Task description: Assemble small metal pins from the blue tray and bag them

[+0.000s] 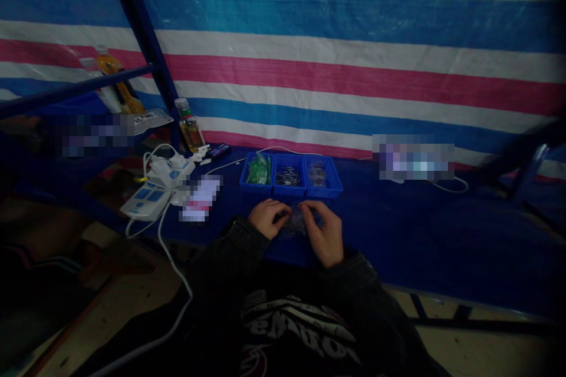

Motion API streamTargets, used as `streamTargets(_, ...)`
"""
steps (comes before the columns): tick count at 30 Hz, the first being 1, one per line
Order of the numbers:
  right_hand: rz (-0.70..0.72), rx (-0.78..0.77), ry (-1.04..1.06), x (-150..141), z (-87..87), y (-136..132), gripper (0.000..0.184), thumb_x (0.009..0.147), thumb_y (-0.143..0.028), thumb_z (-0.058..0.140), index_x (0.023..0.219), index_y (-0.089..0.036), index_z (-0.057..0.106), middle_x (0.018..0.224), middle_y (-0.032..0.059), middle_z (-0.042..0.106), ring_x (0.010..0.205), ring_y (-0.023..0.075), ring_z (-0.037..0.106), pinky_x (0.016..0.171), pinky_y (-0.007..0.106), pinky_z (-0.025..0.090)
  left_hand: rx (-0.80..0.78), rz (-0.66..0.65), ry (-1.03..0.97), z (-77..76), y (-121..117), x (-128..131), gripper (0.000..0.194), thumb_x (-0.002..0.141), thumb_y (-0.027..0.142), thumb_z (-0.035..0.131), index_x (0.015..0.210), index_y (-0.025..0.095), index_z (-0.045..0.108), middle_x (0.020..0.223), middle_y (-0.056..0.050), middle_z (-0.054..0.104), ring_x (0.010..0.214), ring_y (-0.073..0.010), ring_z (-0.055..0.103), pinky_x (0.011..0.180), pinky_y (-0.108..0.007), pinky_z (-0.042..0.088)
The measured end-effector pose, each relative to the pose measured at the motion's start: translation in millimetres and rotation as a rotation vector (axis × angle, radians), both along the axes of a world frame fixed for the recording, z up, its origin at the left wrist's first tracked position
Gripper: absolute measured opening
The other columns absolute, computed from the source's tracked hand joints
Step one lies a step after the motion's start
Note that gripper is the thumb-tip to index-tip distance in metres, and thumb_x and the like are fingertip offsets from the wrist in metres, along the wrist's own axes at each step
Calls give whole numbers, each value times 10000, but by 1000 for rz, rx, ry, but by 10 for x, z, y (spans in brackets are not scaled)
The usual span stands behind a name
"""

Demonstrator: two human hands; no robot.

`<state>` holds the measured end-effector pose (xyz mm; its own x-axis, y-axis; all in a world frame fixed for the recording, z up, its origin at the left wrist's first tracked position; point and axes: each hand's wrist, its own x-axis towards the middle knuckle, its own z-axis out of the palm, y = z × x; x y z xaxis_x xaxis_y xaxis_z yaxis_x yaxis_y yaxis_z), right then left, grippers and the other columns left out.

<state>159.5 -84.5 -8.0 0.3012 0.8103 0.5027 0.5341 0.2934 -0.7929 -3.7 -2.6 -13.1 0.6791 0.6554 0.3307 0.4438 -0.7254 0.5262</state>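
Black lettered print on my shirt (pixel 296 330) is filling the bottom of my view, and my dark sleeves (pixel 225 253) are reaching forward over the blue-covered workbench (pixel 411 241). Far left, a white cable (pixel 177 265) is trailing down past the bench edge from two white power strips (pixel 145 200), and a loop like that could catch my left elbow and drag them sideways. Beyond them, a small bottle of amber liquid (pixel 190 129) is standing upright, where a careless reach could tip it. My left hand (pixel 267 218) is curling inward, its fingertips pinching a small clear plastic bag (pixel 294 227) that is lying between my hands, just in front of me. My right hand (pixel 322 234) is bearing down on the bag's other side with bent fingers; how firmly either hand is gripping, I cannot tell in this dim light. Just ahead, a three-compartment blue parts tray (pixel 256 189) is holding green packets (pixel 259 169), metal pins (pixel 287 177) and clear bags (pixel 317 175). Slippery film could slide from my fingers, and a bumped tray could scatter those loose pins across the bench.
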Motion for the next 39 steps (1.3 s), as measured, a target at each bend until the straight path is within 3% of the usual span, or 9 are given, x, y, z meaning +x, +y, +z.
streamTargets(9,24,-30,-8,0,3,-6,235,950,-361,519,972,-207,695,959,64,723,924,221,656,857,362,498,-35,-34,-154,8,-23,4,135,837,126,608,931,177,690,855,-36,719,805,-163,666,761,-270,524)
streamTargets(17,58,-11,-6,-19,40,-4,201,946,-326,524,989,-208,680,959,55,701,898,204,644,828,336,495,35,61,-379,131,-106,-16,115,897,160,575,883,175,688,859,-43,718,795,-148,668,774,-263,525)
streamTargets(23,107,-31,-50,-25,47,4,207,895,-337,612,1054,-219,671,981,54,695,863,204,644,800,336,505,73,44,-525,209,-149,-51,121,903,152,572,859,170,683,895,-63,729,873,-159,687,844,-293,545)
streamTargets(29,221,-90,-82,-51,36,-13,141,923,-311,570,923,-226,682,837,18,710,765,188,651,721,305,487,-30,77,-564,232,-181,-38,101,896,226,609,892,160,684,888,-67,730,815,-152,704,774,-268,580)
streamTargets(34,86,-5,-49,-45,58,-51,163,933,-309,537,879,-223,664,807,22,700,737,188,640,716,308,485,-123,38,-458,225,-192,-13,262,843,266,693,1087,174,663,897,-47,751,800,-152,718,757,-247,574)
streamTargets(39,130,-37,-11,-39,55,-37,171,936,-343,537,926,-222,658,823,21,706,742,187,648,713,299,491,-96,49,-402,190,-175,-15,139,845,283,687,900,155,696,817,-47,748,714,-147,694,702,-241,547)
